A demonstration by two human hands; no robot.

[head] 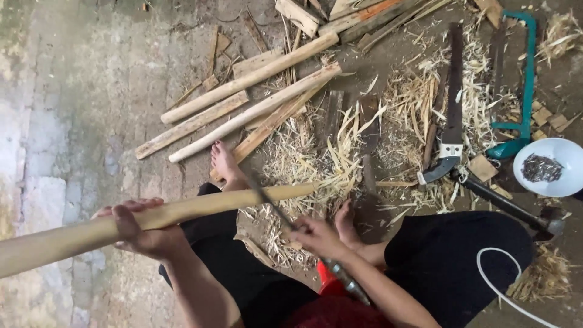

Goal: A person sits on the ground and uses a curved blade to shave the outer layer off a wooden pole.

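Head view shows us seated on the floor (73, 91), bare feet out among wood shavings (316, 158). Our left hand (143, 228) wraps around a long pale wooden pole (182, 212), fingers (124, 218) curled over the top and pressed together on it; the pole slants across our lap, its far end above the shavings. Our right hand (319, 235) grips the handle of a long knife (273, 209), fingers closed around it, the blade laid against the pole's far part. We judge the pole stiff, fairly light and smooth where peeled, so somewhat slippery; it is best gripped mid-length, well behind the blade. Beyond our feet lie more peeled poles (255, 109). To the right lie a handsaw (452, 103), a green bow saw (525, 79), a hammer (516, 209) and a white bowl (568, 155) of nails.
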